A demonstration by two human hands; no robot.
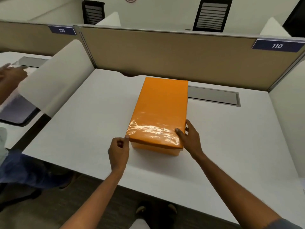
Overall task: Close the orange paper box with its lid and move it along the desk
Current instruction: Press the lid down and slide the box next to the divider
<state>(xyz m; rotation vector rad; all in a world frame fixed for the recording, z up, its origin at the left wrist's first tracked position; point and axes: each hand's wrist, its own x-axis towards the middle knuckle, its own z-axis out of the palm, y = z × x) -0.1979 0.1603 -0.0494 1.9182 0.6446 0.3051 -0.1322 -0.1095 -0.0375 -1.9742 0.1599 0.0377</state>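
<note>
The right hand (189, 138) grips the near right corner of the orange lid (160, 111), thumb lying on the glossy top and the other fingers wrapped down the right side edge. The left hand (119, 149) is loosely curled, its fingers folded toward the palm, with only one fingertip touching the lid's near left corner; it grasps nothing. Between the two hands the lid sits flat on the orange paper box (156, 150), whose paler front wall shows just under the lid's near edge. The closed box stands lengthwise away from the fingers on the white desk (82, 129), its far end near a grey cable slot (214, 96) set into the desktop to the right. Beyond that rises a tan partition (165, 55) carrying a blue tag marked 110 (277, 45). Well off to the left of the left hand, past a white curved divider (57, 80), another person's hand (11, 73) shows at the neighbouring desk, blurred.
</note>
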